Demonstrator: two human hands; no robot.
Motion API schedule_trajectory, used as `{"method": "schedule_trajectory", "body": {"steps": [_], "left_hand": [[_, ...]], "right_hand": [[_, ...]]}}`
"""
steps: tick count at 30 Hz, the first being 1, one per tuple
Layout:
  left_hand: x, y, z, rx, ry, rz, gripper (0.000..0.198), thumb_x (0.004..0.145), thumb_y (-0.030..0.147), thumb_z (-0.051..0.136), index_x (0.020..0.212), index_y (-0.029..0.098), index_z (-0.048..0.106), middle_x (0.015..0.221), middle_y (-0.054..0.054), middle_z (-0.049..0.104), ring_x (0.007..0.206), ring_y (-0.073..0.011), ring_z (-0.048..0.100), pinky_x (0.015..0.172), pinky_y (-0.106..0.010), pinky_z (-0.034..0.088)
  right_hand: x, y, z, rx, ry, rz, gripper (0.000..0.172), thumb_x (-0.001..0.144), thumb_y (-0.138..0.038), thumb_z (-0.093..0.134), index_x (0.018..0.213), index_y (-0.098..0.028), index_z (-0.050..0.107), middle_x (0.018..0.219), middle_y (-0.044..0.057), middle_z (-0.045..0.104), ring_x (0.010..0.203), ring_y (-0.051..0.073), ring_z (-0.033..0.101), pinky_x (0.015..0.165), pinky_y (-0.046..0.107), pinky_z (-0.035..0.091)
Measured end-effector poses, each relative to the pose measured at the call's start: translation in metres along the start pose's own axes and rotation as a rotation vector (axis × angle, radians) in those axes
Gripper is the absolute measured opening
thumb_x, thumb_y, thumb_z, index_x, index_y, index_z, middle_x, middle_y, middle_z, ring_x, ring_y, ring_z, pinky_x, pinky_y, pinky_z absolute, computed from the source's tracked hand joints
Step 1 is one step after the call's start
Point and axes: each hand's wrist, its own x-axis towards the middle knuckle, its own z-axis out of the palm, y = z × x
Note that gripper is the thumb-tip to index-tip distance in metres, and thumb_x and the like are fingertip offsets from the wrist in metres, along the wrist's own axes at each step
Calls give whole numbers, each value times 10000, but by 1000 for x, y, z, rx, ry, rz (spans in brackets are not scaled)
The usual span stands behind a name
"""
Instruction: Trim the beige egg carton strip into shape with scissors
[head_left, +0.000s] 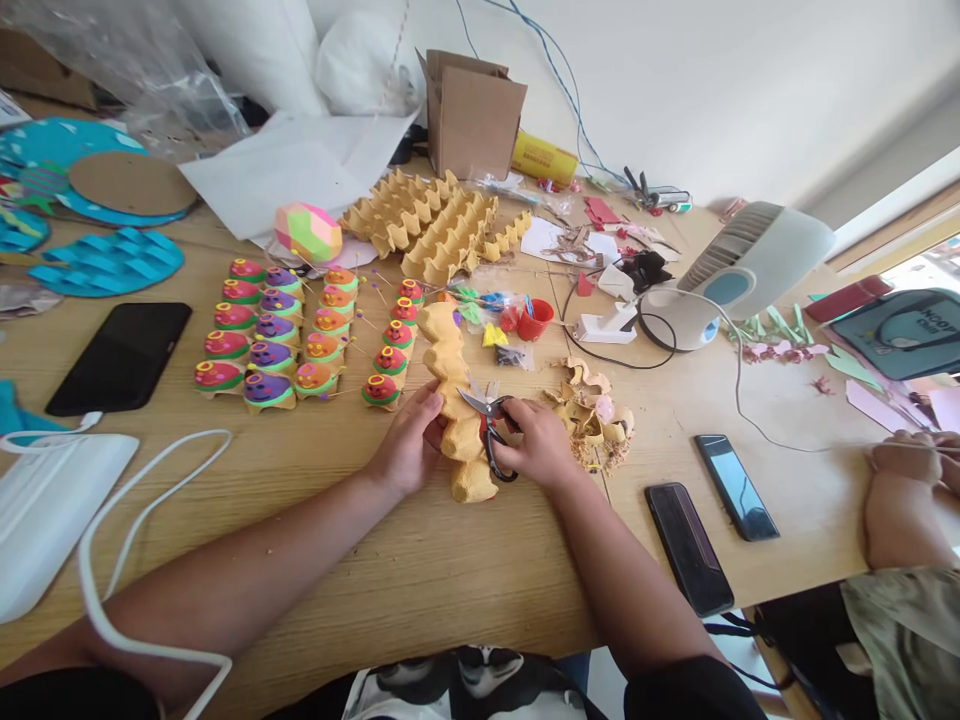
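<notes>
Near the table's middle, my left hand (409, 440) grips a yellow egg-carton strip (454, 400), a row of bumps held upright lengthwise. My right hand (540, 440) has its fingers in the handles of black scissors (495, 425). The scissor blades are apart and lie against the strip's right side. Small red patches show at the strip's edge. To the left stand rows of painted egg-carton caterpillars (390, 345) in red, purple and orange, with pins sticking out as feelers. Carton scraps (596, 410) lie in a heap right of my right hand.
Uncut egg cartons (450, 225) lie behind, near a cardboard box (474, 115). A red cup (535, 320) and coloured clay packets stand beyond the strip. A fan (750, 265), two phones (686, 545) and another person's hands (907, 470) are at right. A black phone (120, 358) and white cable lie left.
</notes>
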Motion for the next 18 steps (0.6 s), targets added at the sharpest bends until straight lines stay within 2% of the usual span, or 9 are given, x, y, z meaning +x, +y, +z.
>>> {"method": "schedule_trajectory", "body": {"steps": [6, 11, 18], "left_hand": [[-2, 2, 1, 30, -26, -11, 411, 851, 492, 819, 1179, 260, 734, 1067, -45, 792, 943, -253, 748, 770, -360, 600], [-4, 6, 3, 98, -15, -16, 393, 833, 533, 818, 1142, 304, 740, 1036, -30, 794, 983, -285, 749, 748, -382, 599], [-3, 6, 2, 114, -43, -15, 471, 837, 540, 811, 1235, 305, 717, 1090, -50, 789, 1106, -331, 732, 804, -428, 617]], "right_hand": [[1, -4, -4, -63, 5, -10, 245, 845, -457, 672, 872, -219, 619, 782, 58, 699, 743, 221, 619, 660, 317, 347], [1, -3, -3, -99, 22, -8, 240, 848, -447, 689, 822, -229, 593, 775, 51, 689, 753, 221, 610, 663, 321, 330], [2, 0, -3, -127, 18, 2, 271, 857, -456, 732, 808, -229, 591, 739, 33, 666, 739, 214, 585, 681, 319, 320]]}}
